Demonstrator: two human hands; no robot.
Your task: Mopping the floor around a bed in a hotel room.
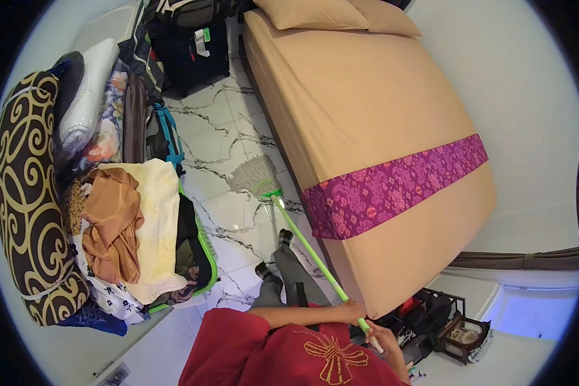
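A string mop with grey strands (255, 176) rests on the marble-patterned tile floor (217, 140) beside the bed. Its long light-green handle (313, 251) slants back to my body. Reaching across my front, my left hand (352, 311) grips the upper part of the handle. Close to the handle's white end, my right hand (383, 337) is wrapped around it. Both hands are at the bed's near corner. My feet stand on the tiles, just left of the handle.
The bed (376, 91) with a purple patterned runner (395, 188) borders the floor strip on the right. Left stand a green laundry basket (207, 251) heaped with cloth, rolled bedding (34, 193) and a blue-strapped backpack (169, 130). Black bags (193, 58) sit ahead. A small wooden case (463, 335) is behind right.
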